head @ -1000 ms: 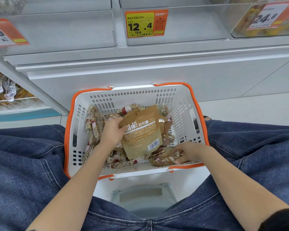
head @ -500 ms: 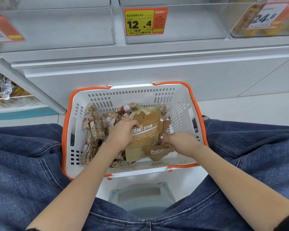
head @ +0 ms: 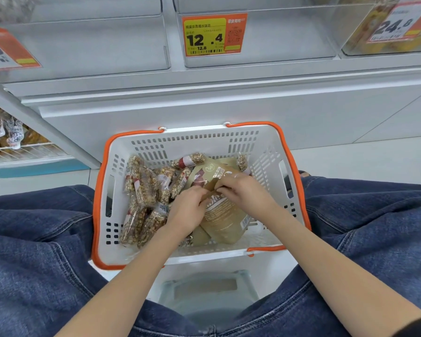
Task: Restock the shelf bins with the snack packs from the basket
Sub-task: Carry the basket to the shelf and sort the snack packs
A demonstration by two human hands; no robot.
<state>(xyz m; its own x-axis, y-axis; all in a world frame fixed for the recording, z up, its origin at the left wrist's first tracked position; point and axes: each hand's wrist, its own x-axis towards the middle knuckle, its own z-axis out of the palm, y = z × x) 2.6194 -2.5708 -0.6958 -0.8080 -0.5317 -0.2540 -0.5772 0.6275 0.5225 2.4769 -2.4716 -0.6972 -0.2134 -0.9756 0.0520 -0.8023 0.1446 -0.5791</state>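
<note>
While both hands meet over it, the tan pouch (head: 225,215) lies in the basket (head: 195,139), long axis running from near rim to far wall. Left hand (head: 187,210) and right hand (head: 243,190) each grasp its upper end, equally near. Granola packs (head: 141,188) crowd the basket's left; the clear shelf bin (head: 289,32) above looks bare.

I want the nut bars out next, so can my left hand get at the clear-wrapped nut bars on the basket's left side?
Probably yes: the nut bars lie uncovered beside the left hand, but it now grips the tan pouch.
</note>
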